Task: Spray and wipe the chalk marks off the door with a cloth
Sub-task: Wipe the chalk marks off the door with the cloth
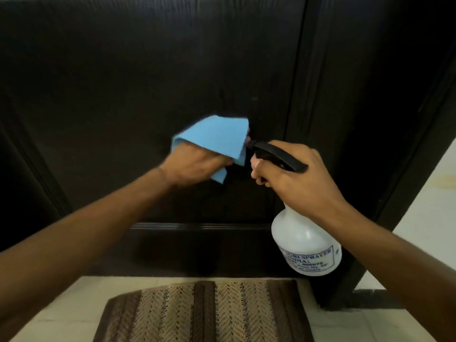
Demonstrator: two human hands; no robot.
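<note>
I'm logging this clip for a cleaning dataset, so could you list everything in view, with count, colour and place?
cloth: one, light blue, folded, pressed against the door at centre
spray bottle: one, white with black trigger head, right of the cloth, nozzle pointing at the cloth
door: one, dark brown, fills the upper view; no chalk marks visible
door frame: one, dark brown, right of the door
doormat: one, brown and beige striped, on the floor below
floor: cream tiles, bottom and right
left hand: one, holds the cloth
right hand: one, grips the bottle's neck and trigger
</note>
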